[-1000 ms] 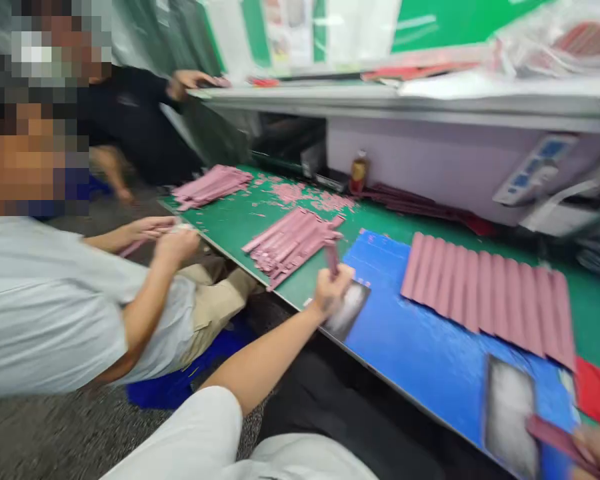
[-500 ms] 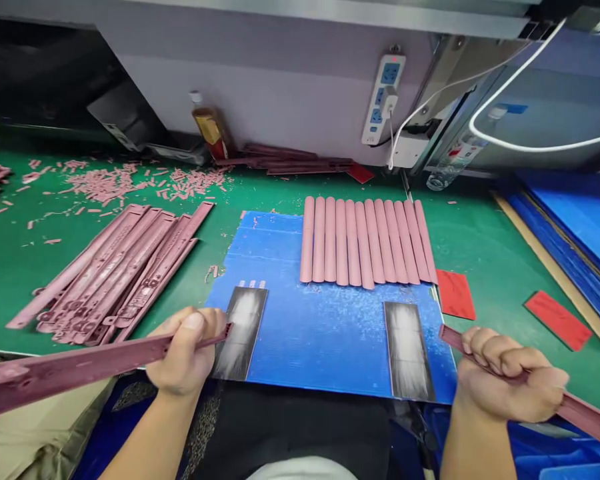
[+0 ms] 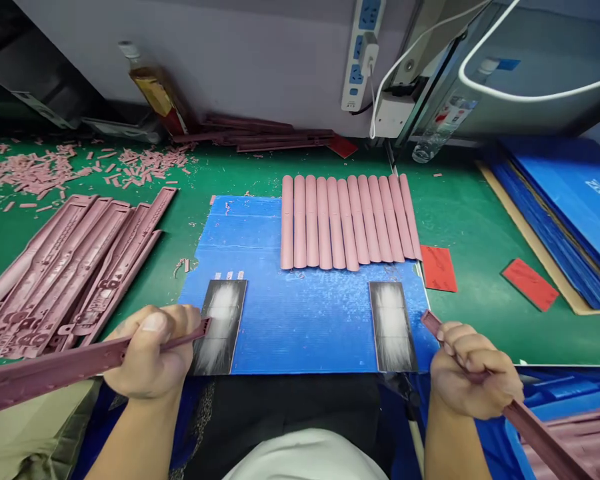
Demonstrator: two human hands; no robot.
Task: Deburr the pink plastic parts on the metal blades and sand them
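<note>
My left hand (image 3: pixel 153 350) is closed around a long pink plastic strip (image 3: pixel 55 370), hollow side showing, which runs out of view at the left edge. The strip's short end points at the left black sanding sheet (image 3: pixel 225 320), dusted white. My right hand (image 3: pixel 473 370) grips another pink plastic strip (image 3: pixel 545 433), slanting down to the lower right, its tip just right of the second black sanding sheet (image 3: pixel 394 327). Both sheets lie on a blue board (image 3: pixel 305 327). On its back part, a row of pink strips (image 3: pixel 350 220) lies rounded side up.
A pile of pink strips (image 3: pixel 70 267) lies at left, with pink scraps (image 3: pixel 35 167) behind it. Red pads (image 3: pixel 439 269) lie at right, near stacked blue sheets (image 3: pixel 570 213). Bottles (image 3: pixel 155 93) and a power strip (image 3: pixel 363 53) line the back. A blue bin (image 3: pixel 520 453) holds pink pieces.
The view has tilted down and turned right, bringing the bin of pink pieces into sight. Both hands keep hold of their strips, with little shift relative to the board.
</note>
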